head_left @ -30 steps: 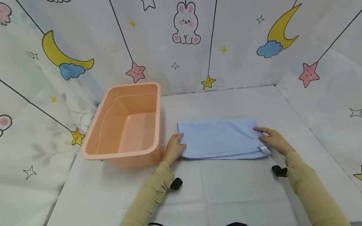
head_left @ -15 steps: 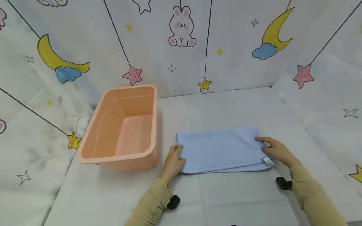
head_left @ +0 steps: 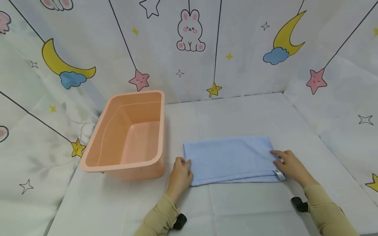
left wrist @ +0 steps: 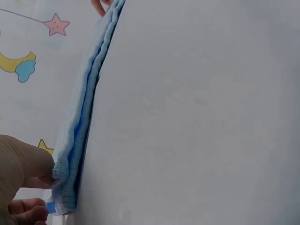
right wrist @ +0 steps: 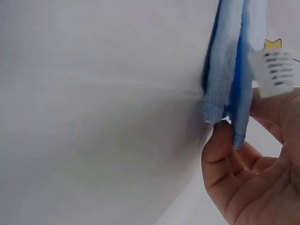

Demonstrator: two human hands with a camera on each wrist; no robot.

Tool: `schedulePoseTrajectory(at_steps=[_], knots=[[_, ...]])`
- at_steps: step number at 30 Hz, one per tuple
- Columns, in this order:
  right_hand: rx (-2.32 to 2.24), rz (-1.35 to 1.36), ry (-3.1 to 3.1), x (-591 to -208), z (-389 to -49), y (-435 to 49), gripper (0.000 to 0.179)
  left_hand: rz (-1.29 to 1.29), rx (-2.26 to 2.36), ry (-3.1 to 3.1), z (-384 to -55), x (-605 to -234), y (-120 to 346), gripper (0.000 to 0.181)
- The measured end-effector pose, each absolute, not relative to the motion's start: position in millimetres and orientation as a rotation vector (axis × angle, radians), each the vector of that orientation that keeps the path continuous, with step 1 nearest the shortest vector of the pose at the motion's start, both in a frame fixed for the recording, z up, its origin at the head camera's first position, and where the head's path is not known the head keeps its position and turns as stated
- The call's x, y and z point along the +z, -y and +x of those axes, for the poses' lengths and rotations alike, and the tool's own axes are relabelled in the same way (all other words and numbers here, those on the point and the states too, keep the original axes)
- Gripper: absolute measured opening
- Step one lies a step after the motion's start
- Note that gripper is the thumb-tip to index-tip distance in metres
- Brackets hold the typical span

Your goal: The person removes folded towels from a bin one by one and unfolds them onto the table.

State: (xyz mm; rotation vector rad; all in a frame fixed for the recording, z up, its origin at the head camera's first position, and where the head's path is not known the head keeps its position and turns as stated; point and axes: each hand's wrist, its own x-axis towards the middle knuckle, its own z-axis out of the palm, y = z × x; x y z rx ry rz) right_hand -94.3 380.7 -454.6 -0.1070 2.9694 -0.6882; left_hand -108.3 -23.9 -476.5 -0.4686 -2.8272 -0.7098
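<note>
A light blue towel [head_left: 230,160], folded into a long rectangle, lies on the white-covered table. My left hand [head_left: 179,175] pinches its left end, the thumb over the near left corner and the fingertips at the short edge. At the other end my right hand [head_left: 293,167] holds the right edge, its index finger and thumb spread apart along it. A white printed tag [right wrist: 275,72] hangs out beside the right fingers. The right wrist view shows the stacked layers from the side, with a fingertip right under the corner.
A peach plastic basin [head_left: 162,141] with nothing in it stands left of the towel, close to my left hand. White table cover [head_left: 236,114] stretches behind the towel. A patterned curtain [head_left: 248,29] with moons, stars and a rabbit encloses the back and sides.
The towel has slid towards me with both hands at its ends, mostly in the first half second. My right hand has since shifted slightly outward. The head view has tilted a little.
</note>
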Motion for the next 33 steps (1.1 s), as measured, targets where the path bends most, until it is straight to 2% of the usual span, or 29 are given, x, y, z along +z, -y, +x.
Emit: schedulePoseTrajectory(at_steps=[5,11,16,22,33], knots=[[-0.716,-0.128,-3.004,-454,-77,-376,0.042,-0.833,-0.4,2.616,-99,-480,30,0.028],[-0.578,-0.372,-3.136,-456,-61,-377,0.033,-1.057,-0.327,2.575,-87,-476,36,0.032],[-0.545,-0.474,-3.124,-454,-55,-379,0.036,-1.08,-0.344,2.609,-83,-474,38,0.028],[-0.53,-0.41,-3.073,-447,-55,-376,0.038,-1.073,-0.389,2.609,-85,-470,41,0.016],[-0.461,-0.399,-3.248,-441,-65,-374,0.014,-1.044,-0.48,2.731,-95,-460,44,0.006]])
